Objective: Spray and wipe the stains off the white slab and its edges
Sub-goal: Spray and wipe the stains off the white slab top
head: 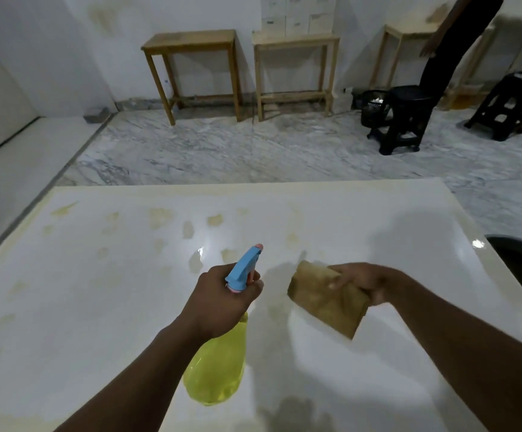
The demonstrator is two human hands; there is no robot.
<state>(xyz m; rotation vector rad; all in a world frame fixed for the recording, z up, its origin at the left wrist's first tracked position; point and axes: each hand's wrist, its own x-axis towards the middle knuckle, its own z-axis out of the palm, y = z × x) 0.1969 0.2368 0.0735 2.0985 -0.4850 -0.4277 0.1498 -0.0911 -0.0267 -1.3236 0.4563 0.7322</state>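
A glossy white slab (pixel 103 307) fills the lower view, dotted with several yellowish stains (pixel 159 216) across its far and left parts. My left hand (pixel 219 300) grips the neck of a yellow spray bottle (pixel 216 366) with a blue trigger head, held above the slab's middle, nozzle pointing away from me. My right hand (pixel 365 283) holds a folded brown cloth (pixel 325 299) in the air just right of the bottle, above the slab.
Beyond the slab's far edge lies a grey marble floor (pixel 253 151). Wooden tables (pixel 194 70) stand against the back wall. Black plastic stools (pixel 406 120) and a black basket (pixel 373 107) stand at the right, beside a person in dark clothes (pixel 459 42). A dark object (pixel 521 263) sits off the slab's right edge.
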